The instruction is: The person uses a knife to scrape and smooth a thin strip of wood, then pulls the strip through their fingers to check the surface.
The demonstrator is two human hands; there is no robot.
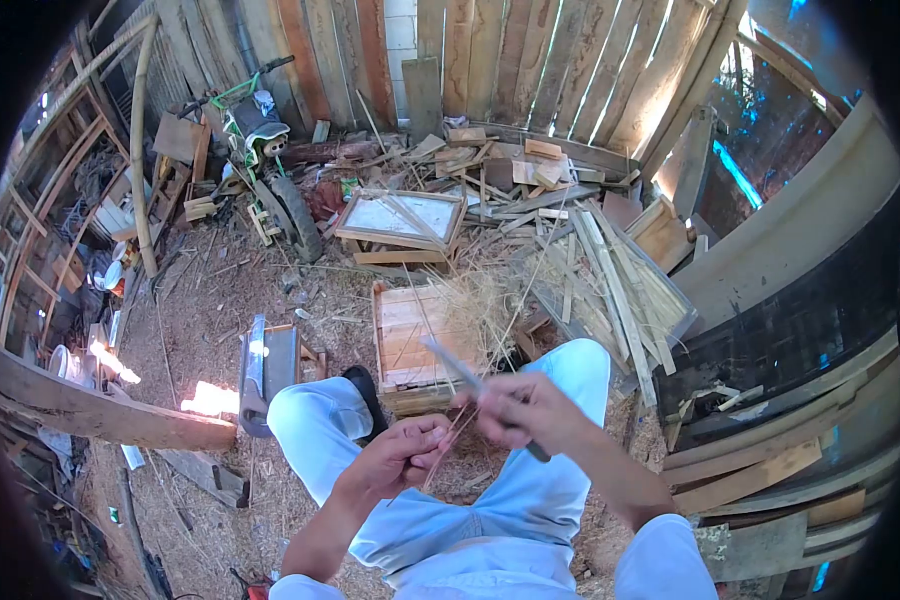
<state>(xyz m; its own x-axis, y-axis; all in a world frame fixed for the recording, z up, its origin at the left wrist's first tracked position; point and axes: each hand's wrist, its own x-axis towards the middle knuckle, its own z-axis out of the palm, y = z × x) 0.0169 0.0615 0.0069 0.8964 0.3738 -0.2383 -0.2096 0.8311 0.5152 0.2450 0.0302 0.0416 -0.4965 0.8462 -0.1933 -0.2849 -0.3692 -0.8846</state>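
Observation:
A knife point(454, 364) is gripped in my right hand point(532, 408), its blade pointing forward and to the left and its dark handle end showing below the fist. My left hand point(408, 452) is closed around thin reddish-brown strips point(458, 432), whose upper ends run up to the right hand. Both hands are close together over my lap, between my bent knees. Just beyond them lies a wooden crate point(422, 378) of pale slats. A heap of fine, straw-like shavings point(485, 308) rests at its right side.
A low dark bench-like object point(270, 370) stands left of my knee. Scrap boards point(610, 270) pile up ahead to the right, beside a wood-framed panel point(400, 218). A green motorbike point(270, 150) leans near the plank wall point(510, 65). A thick beam point(110, 405) crosses at left.

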